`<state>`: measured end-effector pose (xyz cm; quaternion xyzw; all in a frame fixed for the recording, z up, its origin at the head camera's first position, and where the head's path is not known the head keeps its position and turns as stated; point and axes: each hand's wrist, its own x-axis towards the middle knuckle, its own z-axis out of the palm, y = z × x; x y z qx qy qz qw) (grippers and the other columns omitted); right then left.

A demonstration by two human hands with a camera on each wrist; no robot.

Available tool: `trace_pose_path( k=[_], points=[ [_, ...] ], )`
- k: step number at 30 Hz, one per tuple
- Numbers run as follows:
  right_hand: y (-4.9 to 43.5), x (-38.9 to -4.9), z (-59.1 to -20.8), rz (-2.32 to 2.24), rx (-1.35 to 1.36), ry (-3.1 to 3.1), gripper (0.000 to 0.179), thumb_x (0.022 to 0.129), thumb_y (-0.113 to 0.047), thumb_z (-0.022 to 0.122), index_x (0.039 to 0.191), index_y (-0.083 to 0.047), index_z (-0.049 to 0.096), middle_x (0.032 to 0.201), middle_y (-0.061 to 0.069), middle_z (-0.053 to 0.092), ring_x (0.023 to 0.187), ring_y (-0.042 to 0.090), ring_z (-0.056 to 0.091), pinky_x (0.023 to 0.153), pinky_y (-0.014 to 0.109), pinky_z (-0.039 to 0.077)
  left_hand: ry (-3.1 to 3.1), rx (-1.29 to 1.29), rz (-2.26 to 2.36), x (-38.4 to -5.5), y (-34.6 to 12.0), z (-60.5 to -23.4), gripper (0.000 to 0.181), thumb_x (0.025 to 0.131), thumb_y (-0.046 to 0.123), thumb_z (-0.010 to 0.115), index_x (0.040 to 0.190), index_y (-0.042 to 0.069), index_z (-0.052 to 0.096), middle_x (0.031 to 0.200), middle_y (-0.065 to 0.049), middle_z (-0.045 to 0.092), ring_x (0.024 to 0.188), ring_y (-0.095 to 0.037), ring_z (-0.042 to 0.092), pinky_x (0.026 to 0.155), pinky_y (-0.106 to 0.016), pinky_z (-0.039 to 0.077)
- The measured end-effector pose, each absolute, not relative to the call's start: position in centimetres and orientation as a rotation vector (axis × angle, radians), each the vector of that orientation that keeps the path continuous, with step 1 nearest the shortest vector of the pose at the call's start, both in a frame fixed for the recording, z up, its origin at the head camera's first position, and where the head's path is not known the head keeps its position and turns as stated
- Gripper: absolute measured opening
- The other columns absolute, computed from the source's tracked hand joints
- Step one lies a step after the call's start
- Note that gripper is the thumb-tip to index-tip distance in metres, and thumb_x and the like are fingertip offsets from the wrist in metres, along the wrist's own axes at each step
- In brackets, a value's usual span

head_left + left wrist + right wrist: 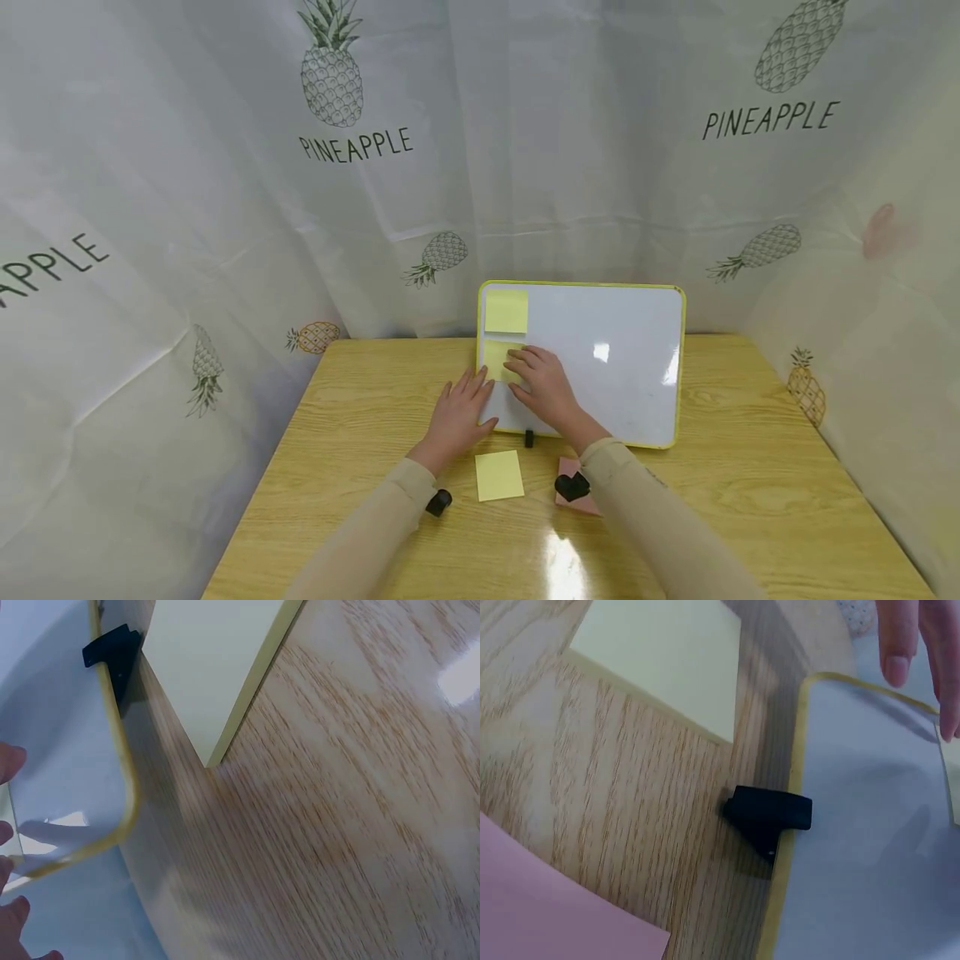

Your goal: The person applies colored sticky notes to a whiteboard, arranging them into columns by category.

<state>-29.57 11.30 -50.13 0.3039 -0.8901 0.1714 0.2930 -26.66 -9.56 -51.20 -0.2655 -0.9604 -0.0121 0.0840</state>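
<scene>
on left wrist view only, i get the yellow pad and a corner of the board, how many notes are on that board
Observer: Two yellow notes, one above the other, near the left edge of the board as the head view shows it.

Operator: ok, anything in front of those

Observer: Yes, the right hand has its fingers over the lower note, partly covering it.

Operator: anything else lying around

Observer: Pink paper lies on the table, to the right of the yellow pad in the head view.
</scene>
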Motion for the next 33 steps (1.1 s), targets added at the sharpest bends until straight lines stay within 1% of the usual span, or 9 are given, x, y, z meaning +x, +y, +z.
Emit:
trace_pose_path(
  k=[6,10,14,17,21,33],
  points=[
    [11.4,-29.7,-49.9,0.276,0.859,-2.457,0.045,0.087,-0.029,0.074,0.128,-0.013,0.065,0.145,0.006,0.049,0.136,0.028,0.037,0.114,0.048,0.021,-2.884,-0.801,-0.03,-26.7,-9.4,-51.2,0.072,0.094,0.051,0.059,0.151,0.013,0.038,0.161,-0.004,0.017,0.145,-0.029,0.02,0.109,-0.055,0.028],
    [11.4,-30.1,-50.1,0.146,0.901,-2.494,0.058,0.088,-0.037,0.07,0.14,-0.015,0.055,0.152,0.004,0.039,0.143,0.027,0.027,0.117,0.049,0.008,-2.889,-0.808,-0.05,-26.7,-9.5,-51.1,0.072,0.093,0.05,0.06,0.15,0.012,0.038,0.161,-0.004,0.017,0.145,-0.029,0.02,0.109,-0.056,0.029],
    [11.5,-30.4,-50.2,0.018,0.941,-2.543,0.073,0.087,-0.046,0.069,0.148,-0.016,0.044,0.158,0.004,0.027,0.146,0.027,0.016,0.116,0.05,0.001,-2.885,-0.816,-0.058,-26.7,-9.6,-51.1,0.072,0.093,0.049,0.061,0.15,0.012,0.039,0.161,-0.004,0.017,0.145,-0.03,0.02,0.108,-0.056,0.029],
    [11.7,-30.6,-50.3,-0.034,0.962,-2.566,0.08,0.086,-0.051,0.068,0.151,-0.016,0.038,0.16,0.006,0.021,0.147,0.028,0.011,0.116,0.05,-0.001,-2.873,-0.825,-0.053,-26.7,-9.6,-51.1,0.072,0.093,0.049,0.061,0.15,0.012,0.039,0.161,-0.005,0.017,0.145,-0.03,0.021,0.108,-0.057,0.03],
    [12.1,-30.6,-50.4,-0.081,0.969,-2.578,0.082,0.087,-0.053,0.066,0.153,-0.017,0.034,0.161,0.006,0.017,0.148,0.027,0.008,0.116,0.049,-0.003,-2.856,-0.837,-0.04,-26.7,-9.6,-51.1,0.072,0.093,0.049,0.06,0.15,0.011,0.039,0.161,-0.006,0.017,0.144,-0.03,0.022,0.106,-0.058,0.031],
    [13.2,-30.0,-50.2,-0.054,0.945,-2.578,0.079,0.088,-0.053,0.063,0.151,-0.013,0.038,0.16,0.011,0.02,0.147,0.027,0.013,0.117,0.049,0.001,-2.89,-0.811,-0.041,-26.9,-9.3,-51.8,0.074,0.093,0.051,0.059,0.152,0.013,0.035,0.162,-0.004,0.013,0.146,-0.027,0.018,0.108,-0.057,0.029]
  ],
)
